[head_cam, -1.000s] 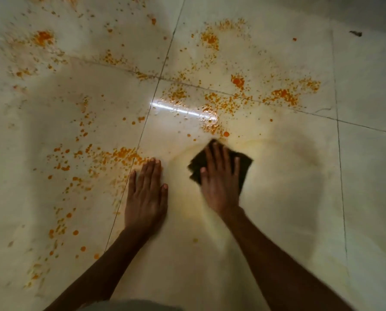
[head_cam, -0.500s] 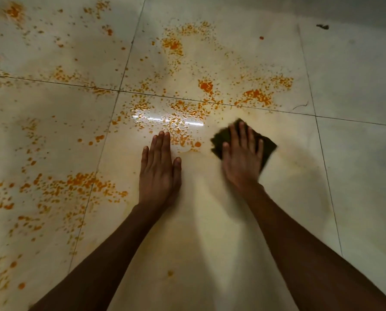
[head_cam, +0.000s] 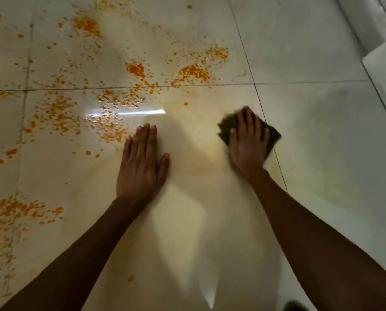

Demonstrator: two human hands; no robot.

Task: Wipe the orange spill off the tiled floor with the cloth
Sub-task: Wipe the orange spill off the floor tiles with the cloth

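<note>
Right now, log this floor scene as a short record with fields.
left hand: flat on the tile, fingers straight, holding nothing
right hand: pressing flat on the cloth
cloth: dark, on the floor beside a tile joint
spill: orange specks ahead and to the left, unwiped
floor near arms: mostly clear, faint yellowish smear

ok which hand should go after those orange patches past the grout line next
Right. The right hand already presses the cloth flat on the floor, and the orange patches lie just beyond it. The left hand rests bare on the tiled floor, apparently bracing.
</note>
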